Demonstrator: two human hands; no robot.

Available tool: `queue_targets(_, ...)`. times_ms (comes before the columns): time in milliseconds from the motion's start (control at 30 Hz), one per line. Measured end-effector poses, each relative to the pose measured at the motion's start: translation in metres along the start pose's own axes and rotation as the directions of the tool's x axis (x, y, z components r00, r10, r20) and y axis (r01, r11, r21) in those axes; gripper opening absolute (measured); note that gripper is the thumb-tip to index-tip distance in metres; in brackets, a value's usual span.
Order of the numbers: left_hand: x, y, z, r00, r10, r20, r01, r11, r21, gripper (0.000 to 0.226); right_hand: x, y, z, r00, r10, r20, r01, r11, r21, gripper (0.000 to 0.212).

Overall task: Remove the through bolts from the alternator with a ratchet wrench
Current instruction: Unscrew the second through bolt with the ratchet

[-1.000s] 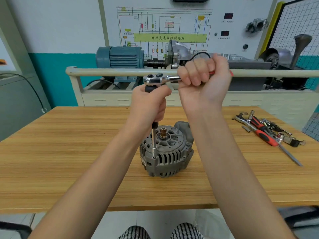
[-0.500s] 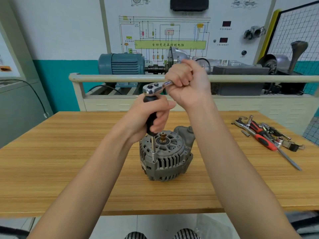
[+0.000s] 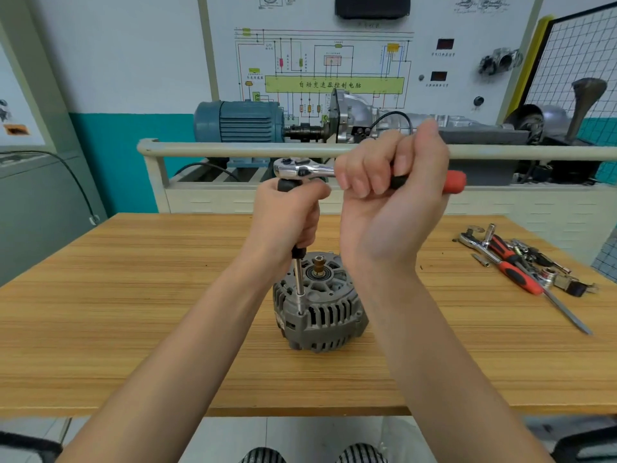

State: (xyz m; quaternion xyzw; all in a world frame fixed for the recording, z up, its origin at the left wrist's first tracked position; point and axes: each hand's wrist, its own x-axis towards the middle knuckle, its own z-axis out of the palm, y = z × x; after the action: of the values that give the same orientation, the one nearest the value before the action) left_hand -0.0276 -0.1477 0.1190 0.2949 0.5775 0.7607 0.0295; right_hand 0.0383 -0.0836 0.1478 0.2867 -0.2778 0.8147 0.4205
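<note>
Loose hand tools [image 3: 521, 265] on wooden table [image 3: 133, 312]

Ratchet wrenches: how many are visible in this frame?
2. One ratchet wrench is held by the right hand above the alternator. A second wrench lies in the tool pile at the table's right; others may be hidden there.

The right hand [image 3: 390, 192] now swings the ratchet wrench [image 3: 310, 170] handle back out to the right of the left hand's [image 3: 287, 218] grip, its red end showing again.
</note>
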Motion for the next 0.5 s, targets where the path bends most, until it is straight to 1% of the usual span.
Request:
queue_targets(67,0.0,0.0,-0.006,0.998,0.012,0.058,-0.01,1.0,-0.023,0.053,0.013,-0.002,-0.004,0.989,0.14,-0.037,-0.136,0.987,0.082,0.044)
queue_targets(100,0.0,0.0,-0.01,0.994,0.022,0.104,-0.018,0.999,-0.044,0.049,0.022,-0.001,-0.008,0.972,0.23,-0.052,-0.221,0.966,0.135,0.045)
queue_targets(167,0.0,0.001,-0.015,0.976,0.036,0.214,-0.016,0.995,-0.095,0.041,0.042,0.004,-0.014,0.903,0.424,-0.061,-0.399,0.884,0.244,0.051)
queue_targets(200,0.0,0.002,-0.017,0.961,0.033,0.273,-0.002,0.993,-0.114,0.038,0.051,0.008,-0.017,0.851,0.523,-0.052,-0.486,0.82,0.304,0.055)
queue_targets(267,0.002,0.003,-0.017,0.928,0.012,0.372,0.034,0.993,-0.117,0.036,0.065,0.021,-0.025,0.713,0.701,-0.002,-0.626,0.638,0.448,0.06)
queue_targets(300,0.003,0.004,-0.015,0.915,-0.009,0.403,0.054,0.993,-0.101,0.036,0.07,0.027,-0.029,0.638,0.769,0.027,-0.668,0.536,0.516,0.062)
queue_targets(333,0.004,0.004,-0.014,0.907,-0.037,0.419,0.078,0.994,-0.08,0.038,0.074,0.031,-0.032,0.582,0.811,0.057,-0.69,0.456,0.562,0.062)
queue_targets(367,0.005,0.005,-0.013,0.906,-0.064,0.419,0.099,0.993,-0.062,0.04,0.076,0.034,-0.035,0.561,0.824,0.078,-0.695,0.417,0.585,0.063)
queue_targets(400,0.006,0.005,-0.012,0.913,-0.081,0.4,0.111,0.992,-0.052,0.041,0.076,0.035,-0.038,0.574,0.815,0.079,-0.684,0.424,0.593,0.064)
queue_targets(433,0.006,0.004,-0.011,0.926,-0.088,0.366,0.113,0.992,-0.049,0.042,0.076,0.034,-0.039,0.603,0.795,0.066,-0.666,0.456,0.59,0.064)
queue_targets(500,0.005,0.003,-0.008,0.96,-0.078,0.27,0.094,0.994,-0.046,0.042,0.071,0.027,-0.037,0.686,0.727,-0.013,-0.594,0.57,0.568,0.062)
